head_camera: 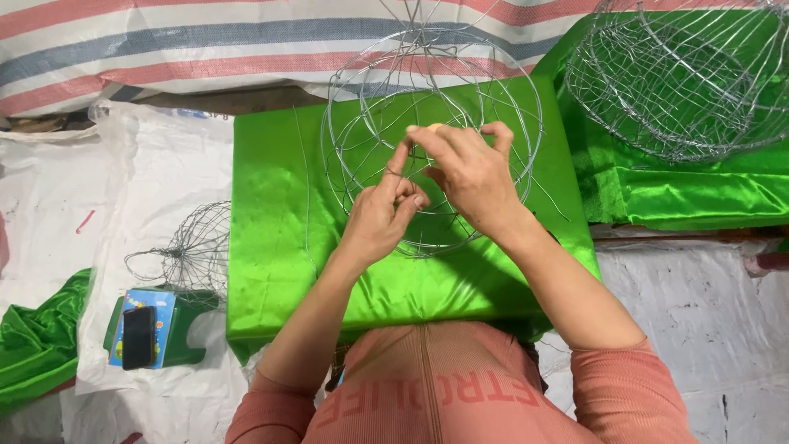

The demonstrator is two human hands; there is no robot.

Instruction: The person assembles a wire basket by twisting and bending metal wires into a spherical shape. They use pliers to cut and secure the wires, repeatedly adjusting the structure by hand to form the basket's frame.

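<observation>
Head view:
Frame: your wire frame (362, 140) rests on the green worktop (271, 214).
Left hand (380, 215): your grip is pinched shut on a frame wire.
Right hand (470, 174): your fingers are closed on a wire beside it.

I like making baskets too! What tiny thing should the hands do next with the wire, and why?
Probably twist the thin wire once more around the wire frame. Both the left hand and right hand pinch at one crossing inside the frame, which looks unfinished beside the finished basket.

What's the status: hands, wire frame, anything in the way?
Left hand and right hand both pinching the round wire frame. Frame on green cloth. Nothing blocking.
</observation>
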